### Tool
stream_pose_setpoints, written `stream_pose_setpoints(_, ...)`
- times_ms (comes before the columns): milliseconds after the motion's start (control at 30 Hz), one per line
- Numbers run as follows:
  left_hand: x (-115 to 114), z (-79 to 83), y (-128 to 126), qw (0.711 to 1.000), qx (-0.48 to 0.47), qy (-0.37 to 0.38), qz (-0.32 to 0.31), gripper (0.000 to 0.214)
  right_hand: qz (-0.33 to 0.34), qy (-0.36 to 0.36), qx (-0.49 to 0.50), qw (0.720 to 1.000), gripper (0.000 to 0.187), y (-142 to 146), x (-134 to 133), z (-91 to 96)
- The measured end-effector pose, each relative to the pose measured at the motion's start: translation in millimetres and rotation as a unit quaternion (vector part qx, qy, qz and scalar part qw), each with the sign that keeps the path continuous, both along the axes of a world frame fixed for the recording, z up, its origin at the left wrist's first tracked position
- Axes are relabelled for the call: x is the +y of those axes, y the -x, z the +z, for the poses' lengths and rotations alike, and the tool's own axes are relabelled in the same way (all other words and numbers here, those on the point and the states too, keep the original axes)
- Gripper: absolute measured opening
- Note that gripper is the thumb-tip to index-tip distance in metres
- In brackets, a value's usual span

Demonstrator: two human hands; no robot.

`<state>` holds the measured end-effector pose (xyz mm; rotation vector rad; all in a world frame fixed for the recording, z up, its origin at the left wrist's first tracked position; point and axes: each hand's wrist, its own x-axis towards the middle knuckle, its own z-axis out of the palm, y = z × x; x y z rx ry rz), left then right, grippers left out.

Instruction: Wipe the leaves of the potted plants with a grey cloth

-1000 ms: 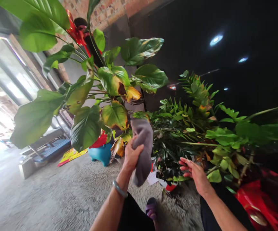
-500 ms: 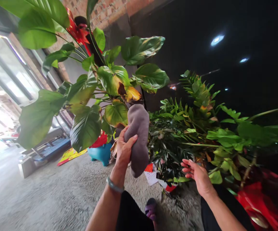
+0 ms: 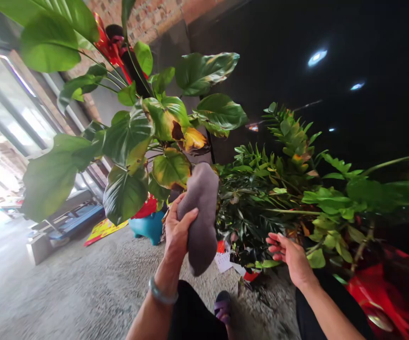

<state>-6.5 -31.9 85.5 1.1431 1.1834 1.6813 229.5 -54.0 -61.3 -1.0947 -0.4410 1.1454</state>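
My left hand (image 3: 176, 231) is closed around a grey cloth (image 3: 200, 217), held up just below a yellowing leaf (image 3: 171, 170) of a big-leaved potted plant (image 3: 130, 137). The cloth hangs folded over my fingers. My right hand (image 3: 289, 255) is lower and to the right, fingers stretched out and apart, holding nothing. It hovers beside the low leaves of a bushy dark-green plant (image 3: 261, 198).
A blue pot with something red on it (image 3: 149, 224) stands behind the plants on the gravelly floor (image 3: 66, 288). A red object (image 3: 388, 293) lies at the lower right. My foot in a purple sandal (image 3: 222, 307) shows below. A brick wall (image 3: 155, 19) rises behind.
My left hand with the cloth rose toward the yellowing leaf, then drifted slightly down and left. A large leaf on the left swung upward. My right hand barely moved.
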Motion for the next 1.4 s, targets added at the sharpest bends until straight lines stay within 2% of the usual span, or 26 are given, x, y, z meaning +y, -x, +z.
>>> stream_pose_setpoints(67, 14, -8.3, -7, 1.000, -0.006, -0.004, 0.014, 0.062, 0.004, 0.001, -0.003, 1.000, 0.037, 1, 1, 0.5)
stream_pose_setpoints(167, 9, -50.7, -16, 0.994, 0.031, 0.106, -0.022, 0.051, 0.009, 0.001, -0.010, 1.000, 0.037, -1, 0, 1.2)
stream_pose_setpoints(233, -10, -79.3, -16, 0.974, 0.055, 0.194, -0.103, 0.048, 0.008, 0.004, -0.013, 1.000, 0.037, -2, -1, 0.8)
stream_pose_setpoints(300, -28, -90.0, -11, 0.955, 0.066, 0.225, -0.183, 0.046, 0.008, 0.006, -0.013, 1.000, 0.038, -4, -1, -0.3)
stream_pose_setpoints(333, -35, -86.2, -8, 0.949, 0.067, 0.227, -0.208, 0.047, 0.009, 0.006, -0.013, 1.000, 0.038, -4, -2, -1.1)
stream_pose_setpoints(400, -37, -62.7, -2, 0.959, 0.055, 0.194, -0.202, 0.052, 0.010, 0.005, -0.012, 1.000, 0.038, -4, -1, -2.6)
stream_pose_setpoints(500, -16, -14.9, 0, 0.993, 0.003, 0.075, -0.092, 0.061, 0.005, 0.005, -0.011, 1.000, 0.036, -3, 0, -3.6)
stream_pose_setpoints(567, 2, 1.2, -5, 0.999, -0.037, 0.010, -0.022, 0.065, 0.005, 0.003, -0.013, 1.000, 0.036, -1, 0, -3.3)
stream_pose_setpoints(600, 9, 0.6, -8, 0.999, -0.047, 0.003, -0.007, 0.066, 0.007, -0.002, -0.016, 1.000, 0.036, -1, 0, -3.0)
stream_pose_setpoints(667, 14, -17.4, -16, 0.998, -0.036, 0.049, -0.015, 0.066, 0.020, -0.012, -0.027, 0.999, 0.036, 0, -1, -2.6)
stream_pose_setpoints(733, 5, -48.6, -20, 0.987, 0.010, 0.144, -0.071, 0.059, 0.034, -0.017, -0.039, 0.998, 0.036, -1, -2, -2.9)
stream_pose_setpoints(800, -12, -76.1, -20, 0.962, 0.050, 0.220, -0.153, 0.048, 0.038, -0.016, -0.048, 0.998, 0.035, -2, -2, -4.0)
stream_pose_setpoints(867, -29, -84.6, -15, 0.939, 0.059, 0.247, -0.232, 0.041, 0.027, -0.015, -0.044, 0.999, 0.035, -4, -2, -5.4)
stream_pose_setpoints(900, -34, -79.5, -12, 0.934, 0.054, 0.243, -0.255, 0.041, 0.021, -0.015, -0.038, 0.999, 0.035, -5, -2, -6.0)
stream_pose_setpoints(967, -36, -54.0, -7, 0.947, 0.029, 0.200, -0.251, 0.046, 0.010, -0.010, -0.023, 1.000, 0.035, -5, -1, -6.4)
stream_pose_setpoints(1067, -18, -4.7, -4, 0.988, -0.031, 0.055, -0.142, 0.051, 0.000, 0.000, -0.009, 1.000, 0.034, -4, 0, -5.2)
stream_pose_setpoints(1133, -1, 11.5, -6, 0.995, -0.065, -0.015, -0.072, 0.052, 0.003, -0.005, -0.008, 1.000, 0.034, -3, 0, -3.7)
stream_pose_setpoints(1200, 12, 4.1, -12, 0.997, -0.069, -0.009, -0.031, 0.052, 0.013, -0.013, -0.013, 1.000, 0.036, -1, -1, -2.6)
stream_pose_setpoints(1267, 13, -22.7, -18, 0.996, -0.041, 0.070, -0.026, 0.050, 0.025, -0.018, -0.020, 0.999, 0.036, -1, -2, -2.6)
stream_pose_setpoints(1333, 3, -54.6, -21, 0.982, -0.002, 0.176, -0.061, 0.046, 0.030, -0.021, -0.026, 0.999, 0.036, -2, -2, -3.5)
stream_pose_setpoints(1400, -14, -74.5, -20, 0.964, 0.004, 0.234, -0.130, 0.043, 0.025, -0.024, -0.030, 0.999, 0.035, -4, -2, -4.7)
